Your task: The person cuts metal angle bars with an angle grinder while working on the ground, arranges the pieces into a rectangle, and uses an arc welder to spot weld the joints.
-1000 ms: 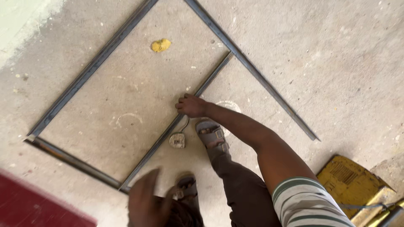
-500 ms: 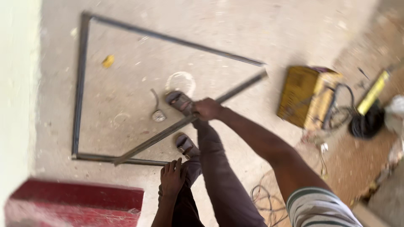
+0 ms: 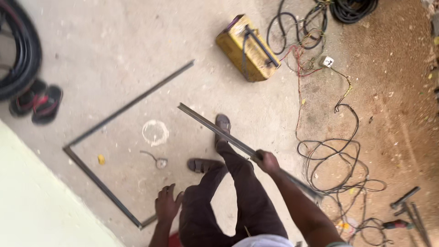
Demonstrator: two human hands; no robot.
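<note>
My right hand (image 3: 266, 162) grips a long grey metal angle bar (image 3: 215, 126) near its middle and holds it above the concrete floor, slanting from upper left to lower right over my legs. My left hand (image 3: 167, 204) hangs empty beside my left thigh, fingers spread. On the floor at left lies a thin metal frame (image 3: 106, 185), of which three sides show. Inside it are a white chalk circle (image 3: 155, 132), a small metal hook-like piece (image 3: 158, 161) and a yellow scrap (image 3: 101, 159).
A yellow welding machine (image 3: 247, 48) stands at the top centre, with tangled cables (image 3: 336, 155) running down the right side. A black hose coil (image 3: 25, 50) and sandals (image 3: 39, 103) lie at left. Metal tools (image 3: 407, 208) lie at lower right. A pale green wall (image 3: 41, 206) fills the lower left.
My right hand has lifted the bar off the frame on the floor and carried it rightward. The view has swung toward the welding machine and cables.
</note>
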